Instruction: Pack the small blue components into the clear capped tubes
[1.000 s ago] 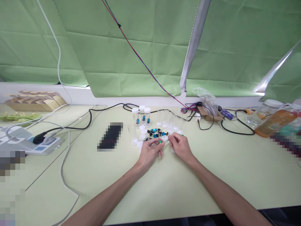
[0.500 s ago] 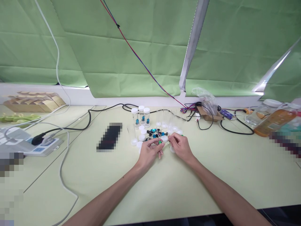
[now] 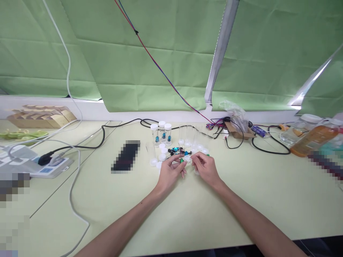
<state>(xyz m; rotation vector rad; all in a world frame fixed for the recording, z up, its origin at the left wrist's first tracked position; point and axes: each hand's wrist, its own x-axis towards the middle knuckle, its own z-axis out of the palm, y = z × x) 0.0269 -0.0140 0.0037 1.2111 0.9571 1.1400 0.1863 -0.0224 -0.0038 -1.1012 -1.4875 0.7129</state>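
My left hand (image 3: 171, 172) pinches a small green component (image 3: 182, 161) by its wire leads above the pale green table (image 3: 187, 203). My right hand (image 3: 205, 168) is closed close beside it, fingertips pinching the thin leads of the same piece. Just beyond the fingers lies a heap of blue and black components (image 3: 177, 151) among white caps (image 3: 162, 156). Three capped clear vials (image 3: 161, 132) with blue parts inside stand behind the heap, and several open clear vials (image 3: 187, 135) stand to their right.
A blurred dark flat object (image 3: 125, 155) lies left of the heap. A power strip (image 3: 44, 165) with black and white cables sits at far left. A cardboard box with a plastic bag (image 3: 237, 125), tangled wires and an orange bottle (image 3: 311, 139) line the back right.
Both hands have shifted slightly up and closer together around the green component; otherwise the scene is the same.
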